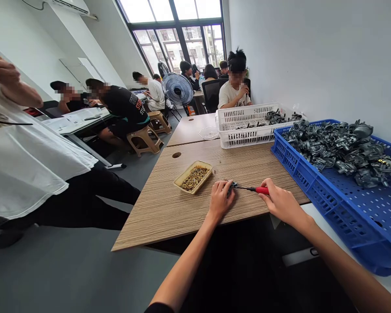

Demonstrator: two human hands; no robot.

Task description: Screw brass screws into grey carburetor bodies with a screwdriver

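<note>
head view: the left grip (pixel 220 201) is curled over a small dark metal part (pixel 233 185), fingers bent down around it and seeming to press it to the tabletop (pixel 163 217), though the fingers hide most of its shape. the right grip (pixel 282 201) pinches the red handle of a screwdriver (pixel 262 190), thumb and fingers closed around its rear end, the dark shaft running level toward the part; whether the tip touches is too small to tell. the part lies on the tabletop near its front edge, between the plastic tub (pixel 204 179) and the right grip. i would judge it light enough for one hand, stiff all through and fairly tough, perhaps a little slick, with an uneven outline that could rock or twist under a turning tool. its thick body looks the best place to hold, with fingertips clear of the shaft's line; the screwdriver should handle best by its handle. just left of the left grip, the tub holds loose brass-coloured pieces (pixel 193 177), likely small, hard and quick to roll, best pinched singly. farther out, the blue crate (pixel 313 187) carries a heap of grey metal parts (pixel 342 143), and the white basket (pixel 247 140) holds more dark pieces.
</note>
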